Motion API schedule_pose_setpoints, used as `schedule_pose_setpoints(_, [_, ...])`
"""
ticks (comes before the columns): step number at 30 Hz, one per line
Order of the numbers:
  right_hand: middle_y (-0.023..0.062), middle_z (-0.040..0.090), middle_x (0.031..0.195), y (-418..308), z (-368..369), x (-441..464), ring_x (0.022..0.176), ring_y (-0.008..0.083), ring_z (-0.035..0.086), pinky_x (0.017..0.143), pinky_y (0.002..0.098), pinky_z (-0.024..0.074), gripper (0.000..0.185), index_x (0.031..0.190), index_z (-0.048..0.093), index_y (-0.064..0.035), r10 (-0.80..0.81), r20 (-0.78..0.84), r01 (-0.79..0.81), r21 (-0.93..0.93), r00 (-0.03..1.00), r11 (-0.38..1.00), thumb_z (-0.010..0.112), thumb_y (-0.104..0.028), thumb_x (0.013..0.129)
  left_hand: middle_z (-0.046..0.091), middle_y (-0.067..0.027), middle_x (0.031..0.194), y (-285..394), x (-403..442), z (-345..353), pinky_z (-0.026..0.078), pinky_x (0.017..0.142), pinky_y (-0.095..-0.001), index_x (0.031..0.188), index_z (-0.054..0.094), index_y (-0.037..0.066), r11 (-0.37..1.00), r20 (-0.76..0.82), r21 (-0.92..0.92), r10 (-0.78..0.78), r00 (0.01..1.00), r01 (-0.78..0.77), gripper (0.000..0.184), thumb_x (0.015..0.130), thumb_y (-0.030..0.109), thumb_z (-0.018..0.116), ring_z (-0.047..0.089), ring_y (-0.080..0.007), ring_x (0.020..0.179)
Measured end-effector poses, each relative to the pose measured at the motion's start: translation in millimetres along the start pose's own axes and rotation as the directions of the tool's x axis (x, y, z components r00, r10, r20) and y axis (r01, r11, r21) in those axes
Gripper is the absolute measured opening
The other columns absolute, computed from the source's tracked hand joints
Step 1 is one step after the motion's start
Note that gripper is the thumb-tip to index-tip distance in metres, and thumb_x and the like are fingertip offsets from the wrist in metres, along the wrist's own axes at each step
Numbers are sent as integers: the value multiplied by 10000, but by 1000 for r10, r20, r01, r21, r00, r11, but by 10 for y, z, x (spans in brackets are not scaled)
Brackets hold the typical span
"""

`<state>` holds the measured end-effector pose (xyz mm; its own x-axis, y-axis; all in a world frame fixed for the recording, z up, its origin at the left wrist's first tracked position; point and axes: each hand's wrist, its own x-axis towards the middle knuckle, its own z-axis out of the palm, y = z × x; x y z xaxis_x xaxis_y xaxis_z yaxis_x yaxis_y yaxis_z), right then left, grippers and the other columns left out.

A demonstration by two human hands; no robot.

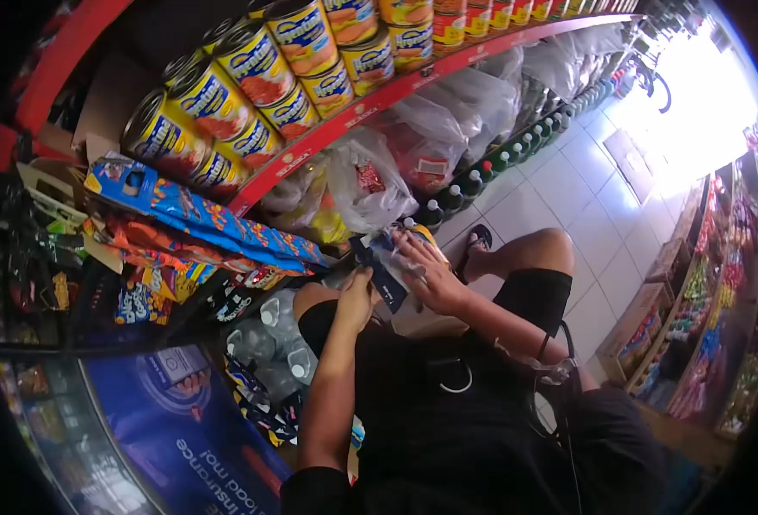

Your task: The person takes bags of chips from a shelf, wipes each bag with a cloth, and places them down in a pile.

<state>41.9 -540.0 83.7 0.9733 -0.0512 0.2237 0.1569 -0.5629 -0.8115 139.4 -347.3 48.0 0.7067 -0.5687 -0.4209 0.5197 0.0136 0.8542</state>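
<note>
Between my two hands is a dark blue packet with a clear plastic part at its top. My left hand grips the lower left side of this packet, thumb pressed on it. My right hand lies over its right side and the clear plastic, with the fingers close together. Just left of my hands hang long blue snack packs. Clear plastic bags with red and yellow goods rest behind my hands, below the red shelf edge.
Stacked cans fill the shelf above. Green bottles line the tiled floor. Large clear bottles stand by my left forearm, near a blue poster. Snack racks run along the right.
</note>
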Motion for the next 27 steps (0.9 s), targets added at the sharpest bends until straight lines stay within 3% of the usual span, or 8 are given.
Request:
schedule_pose_setpoints(3, [185,450,1509,574,387,13,1451,403,324,1184,480,264,491,1409,523,-46,195,-269,-202,2,943,979,570,-217,951,641,-48,959,125,-80,146,515,714,-283,1094,628,30,984,-23,55,-166,986,167,206,995,152,494,588,-127,790])
schedule_pose_setpoints(10, [168,653,1238,377,8,222,1197,370,566,1098,456,371,339,1251,645,-75,75,-241,-80,-9,968,997,569,-229,958,590,-48,769,140,-176,247,446,645,-322,965,635,8,675,205,673,223,953,-302,167,965,124,515,526,-129,706])
schedule_pose_setpoints(15, [233,675,1047,672,-199,284,1035,414,606,944,494,461,341,1091,667,-16,455,-8,-454,68,890,888,504,-303,1002,596,5,769,60,-148,183,438,653,-285,965,649,7,851,85,486,184,979,-202,198,989,137,502,521,-87,718])
schedule_pose_setpoints(20, [175,629,1265,-17,158,228,1244,323,551,1148,544,278,314,1205,637,-48,229,-306,-201,122,924,972,530,-247,987,616,35,822,41,-131,359,431,664,-241,983,659,12,911,145,358,163,976,-206,238,1014,164,478,536,-54,748])
schedule_pose_setpoints(23, [206,595,1337,412,22,162,1337,386,460,1202,516,187,341,1271,627,-88,170,-217,-157,78,961,985,504,-283,1020,640,11,854,149,-193,422,463,692,-244,964,656,21,923,65,333,183,981,-194,222,1001,156,484,579,-71,787])
schedule_pose_setpoints(24, [195,653,1233,703,48,125,1232,359,562,1119,512,342,312,1184,660,-73,98,-261,-145,-168,960,975,535,-280,988,652,-2,879,66,-180,292,480,699,-245,976,653,26,947,47,278,154,987,-161,216,1000,162,487,602,-83,799])
schedule_pose_setpoints(26, [245,681,1089,786,-108,165,1109,424,611,997,512,446,305,1110,677,-32,550,-65,-539,134,832,831,536,-273,987,669,-23,945,48,-187,259,515,730,-268,1041,643,38,995,-32,73,71,997,-68,215,999,175,483,641,-113,842])
schedule_pose_setpoints(27, [279,678,963,727,-92,191,1001,474,626,893,526,484,336,1022,680,5,518,-117,-494,185,847,849,526,-292,986,674,-31,987,68,-169,324,533,754,-288,1093,636,45,996,-83,-82,12,997,-19,232,999,182,475,656,-131,874])
